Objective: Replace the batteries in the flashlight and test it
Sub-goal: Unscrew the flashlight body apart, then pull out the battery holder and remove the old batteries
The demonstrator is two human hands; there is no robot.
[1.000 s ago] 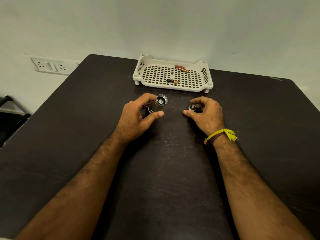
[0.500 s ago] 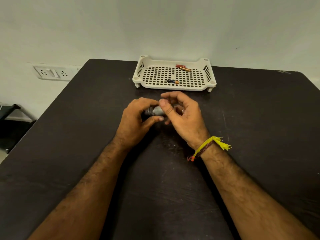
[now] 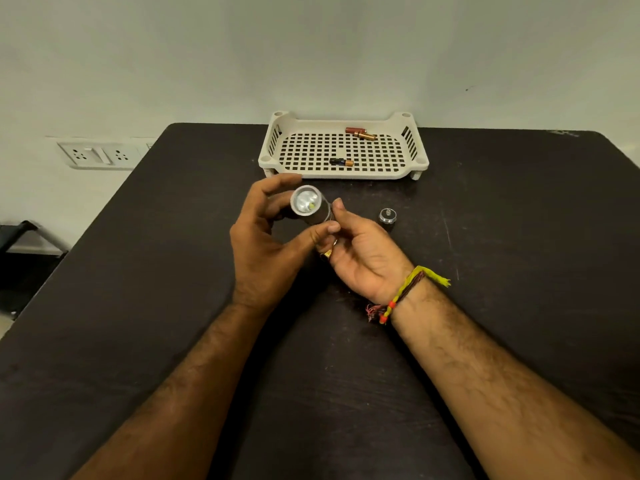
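Flashlight (image 3: 309, 208): held above the desk (image 3: 138, 271), lens facing up toward the camera
Left hand (image 3: 266, 244): grip curled round flashlight head
Right hand (image 3: 360, 258): palm up, grip holding the body's lower end
End cap (image 3: 388, 216): on desk, just right of the hands
Batteries (image 3: 360, 133): in white tray (image 3: 277, 161)

No text or label can be read.

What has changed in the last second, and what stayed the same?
The right hand let go of the end cap, left it on the table and moved over to the flashlight, which the left hand tilted lens-up. The batteries in the tray stayed put.
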